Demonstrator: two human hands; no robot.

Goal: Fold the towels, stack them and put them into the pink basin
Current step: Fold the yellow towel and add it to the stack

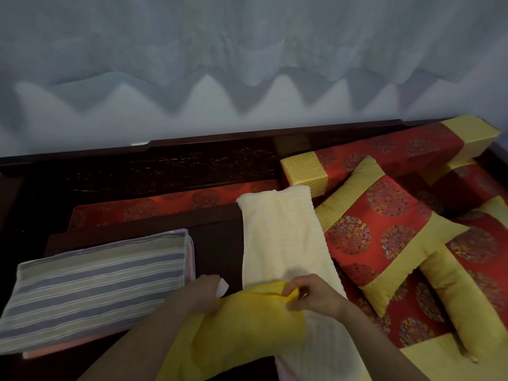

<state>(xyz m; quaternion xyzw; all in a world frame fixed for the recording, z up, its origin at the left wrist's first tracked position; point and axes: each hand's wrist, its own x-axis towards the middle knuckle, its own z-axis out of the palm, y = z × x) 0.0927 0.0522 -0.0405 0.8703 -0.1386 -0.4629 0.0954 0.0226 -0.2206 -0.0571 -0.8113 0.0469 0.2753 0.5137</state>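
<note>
We have the yellow towel (247, 320) bunched low in the centre of the frame, and both of our grips are clamped on its upper edge. Our right hand (313, 295) pinches the top right corner between thumb and fingers; our left hand (203, 292) closes on the top left part, just beside a small white tag (222, 287). The cloth hangs from that edge toward the bottom left of the frame, so its free length lies below and to the left of the grips, nearer our left forearm.

Beneath it lies the cream towel (283, 237), a long strip whose long axis runs from the upper centre down to the lower right, across the dark wooden desk (217, 248); the yellow towel overlaps its lower part. At the left sits the striped towel (93, 281), already folded, resting on a pinkish folded towel (68, 350) whose edge shows below it. Red and gold cushions (384, 232) fill the right side.

The pink basin is not in view. We judge that the coming move turns on spreading the pinched edge sideways, hands parting left and right, so the yellow cloth opens flat before a fold
</note>
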